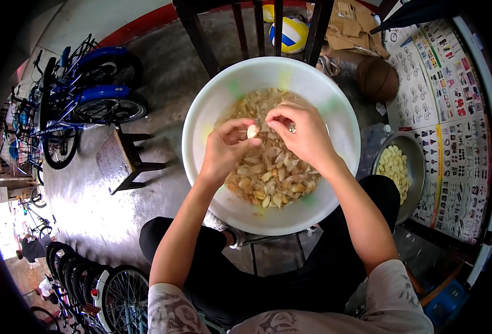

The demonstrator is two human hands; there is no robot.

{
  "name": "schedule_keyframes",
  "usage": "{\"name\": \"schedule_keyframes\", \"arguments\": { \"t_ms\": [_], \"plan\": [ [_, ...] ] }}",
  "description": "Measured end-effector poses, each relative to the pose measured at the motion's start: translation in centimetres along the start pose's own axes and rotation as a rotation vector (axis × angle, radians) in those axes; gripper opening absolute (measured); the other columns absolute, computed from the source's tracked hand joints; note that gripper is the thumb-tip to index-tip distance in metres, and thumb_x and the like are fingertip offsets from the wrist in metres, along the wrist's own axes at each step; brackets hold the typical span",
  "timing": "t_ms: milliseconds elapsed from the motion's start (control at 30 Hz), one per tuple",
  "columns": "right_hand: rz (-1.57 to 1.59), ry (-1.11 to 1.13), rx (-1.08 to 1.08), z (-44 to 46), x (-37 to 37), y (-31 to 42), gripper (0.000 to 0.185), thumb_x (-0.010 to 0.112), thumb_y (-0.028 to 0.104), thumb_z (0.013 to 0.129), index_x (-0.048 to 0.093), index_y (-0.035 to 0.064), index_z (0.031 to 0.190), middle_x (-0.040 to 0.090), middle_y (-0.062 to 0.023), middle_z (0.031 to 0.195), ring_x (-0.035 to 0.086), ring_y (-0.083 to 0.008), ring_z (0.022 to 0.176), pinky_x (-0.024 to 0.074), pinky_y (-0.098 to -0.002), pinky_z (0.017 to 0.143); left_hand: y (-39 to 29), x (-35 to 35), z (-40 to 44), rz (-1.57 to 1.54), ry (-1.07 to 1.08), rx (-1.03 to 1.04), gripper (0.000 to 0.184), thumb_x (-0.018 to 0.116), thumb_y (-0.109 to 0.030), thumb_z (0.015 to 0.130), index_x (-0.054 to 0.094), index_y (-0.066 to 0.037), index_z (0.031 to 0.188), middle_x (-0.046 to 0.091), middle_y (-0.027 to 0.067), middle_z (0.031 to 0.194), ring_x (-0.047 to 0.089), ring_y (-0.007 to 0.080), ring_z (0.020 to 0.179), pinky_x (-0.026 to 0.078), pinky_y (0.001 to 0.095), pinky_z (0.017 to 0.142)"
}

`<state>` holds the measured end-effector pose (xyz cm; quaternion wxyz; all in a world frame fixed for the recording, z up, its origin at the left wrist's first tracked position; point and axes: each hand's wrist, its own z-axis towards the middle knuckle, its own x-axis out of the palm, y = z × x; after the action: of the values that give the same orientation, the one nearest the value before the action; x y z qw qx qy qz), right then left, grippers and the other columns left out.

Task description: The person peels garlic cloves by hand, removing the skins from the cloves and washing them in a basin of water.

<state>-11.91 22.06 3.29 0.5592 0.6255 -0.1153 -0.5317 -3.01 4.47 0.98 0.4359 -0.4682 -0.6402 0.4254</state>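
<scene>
Over the wide white basin [198,111], my left hand [223,147] is closed in a pinch on a pale garlic clove [252,131]. A short distance to its right, my right hand [304,131] has thumb and fingertips pressed together; what they hold, if anything, is too small to make out. Beneath both hands, water in the basin carries loose garlic skins and unpeeled garlic cloves [265,192]. Off to the right, a metal bowl [419,175] holds many peeled garlic cloves [393,167].
A dark wooden chair [240,30] supports or stands behind the basin's far side. Beyond are a volleyball [290,36], a basketball [377,79] and cardboard [349,25]. On the left stand a small stool [120,158] and several bicycles [98,103]. Printed sheets [452,111] cover the right side.
</scene>
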Motion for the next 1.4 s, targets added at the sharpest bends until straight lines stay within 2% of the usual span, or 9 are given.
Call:
{"name": "schedule_keyframes", "arguments": {
  "t_ms": [100, 267, 400, 500, 700, 767, 1000, 1300, 1400],
  "plan": [
    [0.264, -0.015, 0.06, -0.1, 0.7, -0.3, 0.01, 0.065, -0.003, 0.082, 0.07, 0.001, 0.09, 0.065, -0.0104, 0.081, 0.065, -0.0256, 0.065, 0.0521, -0.0323, 0.063, 0.2, 0.1, 0.2, 0.056, -0.047, 0.055, 0.039, 0.077, 0.004, 0.08, 0.064, 0.002, 0.117, 0.068, 0.0051, 0.099, 0.065, 0.0108, 0.091, 0.056, 0.0255, 0.08],
    [-0.195, 0.001, -0.029, -0.4, 1.0, -1.2, 0.013, 0.065, -0.002, 0.085, 0.07, -0.0012, 0.097, 0.07, -0.0104, 0.093, 0.068, -0.0234, 0.078, 0.0525, -0.0317, 0.07, 0.8, 0.1, 0.4, 0.067, -0.102, 0.092, 0.034, 0.078, 0.006, 0.077, 0.069, 0.004, 0.11, 0.066, 0.0027, 0.096, 0.063, 0.0085, 0.086, 0.056, 0.0242, 0.079],
    [-0.216, 0.016, 0.003, -0.3, 1.0, -0.7, 0.012, 0.065, -0.001, 0.085, 0.071, -0.0015, 0.096, 0.069, -0.011, 0.095, 0.068, -0.0256, 0.077, 0.0527, -0.0331, 0.07, 0.6, 0.3, 0.4, 0.084, -0.136, 0.12, 0.032, 0.077, 0.007, 0.078, 0.069, 0.005, 0.109, 0.065, 0.0037, 0.099, 0.063, 0.0091, 0.086, 0.056, 0.024, 0.08],
    [0.06, 0.002, 0.141, -0.3, 1.2, -0.5, 0.012, 0.065, 0.001, 0.086, 0.071, -0.0013, 0.096, 0.068, -0.0112, 0.093, 0.066, -0.0276, 0.074, 0.0518, -0.0355, 0.068, 0.6, 0.4, 0.4, 0.082, -0.133, 0.138, 0.034, 0.076, 0.009, 0.078, 0.069, 0.006, 0.111, 0.064, 0.0053, 0.102, 0.064, 0.0107, 0.087, 0.056, 0.0241, 0.081],
    [-0.23, -0.1, -0.117, -0.2, 1.8, -1.6, 0.018, 0.068, 0.006, 0.085, 0.071, 0.0002, 0.102, 0.071, -0.0157, 0.095, 0.07, -0.0297, 0.08, 0.055, -0.0352, 0.073, 0.3, 0.6, 0.4, 0.145, -0.161, 0.167, 0.028, 0.074, 0.01, 0.078, 0.072, 0.004, 0.105, 0.066, 0.0073, 0.1, 0.065, 0.0132, 0.087, 0.056, 0.0249, 0.082],
    [0.321, 0.035, 0.244, -0.2, 1.9, -1.3, 0.023, 0.068, 0.008, 0.088, 0.071, 0.0009, 0.109, 0.072, -0.0144, 0.101, 0.072, -0.0243, 0.085, 0.0556, -0.0322, 0.075, 0.4, 0.2, 0.4, 0.288, -0.177, 0.223, 0.022, 0.073, 0.009, 0.079, 0.074, 0.002, 0.1, 0.067, 0.0078, 0.097, 0.066, 0.0138, 0.086, 0.056, 0.0254, 0.081],
    [0.47, 0.154, 0.35, -0.5, 2.3, -1.7, 0.025, 0.07, 0.007, 0.088, 0.069, -0.0022, 0.111, 0.074, -0.0109, 0.099, 0.071, -0.0153, 0.087, 0.056, -0.0282, 0.078, -0.2, 0.1, 0.3, 0.332, -0.265, 0.156, 0.008, 0.072, 0.004, 0.082, 0.076, 0.001, 0.088, 0.071, 0.0087, 0.094, 0.067, 0.0146, 0.084, 0.057, 0.0263, 0.078],
    [0.751, 0.089, 0.468, -0.2, 1.9, 0.4, 0.02, 0.065, 0.004, 0.092, 0.067, -0.0057, 0.111, 0.072, -0.0101, 0.102, 0.068, -0.0124, 0.094, 0.0546, -0.0254, 0.084, -1.0, 0.5, -0.1, -0.124, -0.261, 0.033, 0.024, 0.064, -0.002, 0.094, 0.064, 0.008, 0.115, 0.068, 0.0135, 0.111, 0.067, 0.0181, 0.102, 0.056, 0.0276, 0.084],
    [0.743, 0.049, 0.486, -0.3, 1.8, 1.0, 0.021, 0.065, 0.003, 0.093, 0.067, -0.0063, 0.111, 0.071, -0.0111, 0.103, 0.069, -0.0142, 0.096, 0.056, -0.0259, 0.084, -0.8, 0.5, -0.3, 0.006, -0.176, 0.066, 0.027, 0.064, -0.003, 0.094, 0.062, 0.008, 0.118, 0.066, 0.0136, 0.114, 0.066, 0.0191, 0.104, 0.056, 0.0298, 0.086]
  ]
}}
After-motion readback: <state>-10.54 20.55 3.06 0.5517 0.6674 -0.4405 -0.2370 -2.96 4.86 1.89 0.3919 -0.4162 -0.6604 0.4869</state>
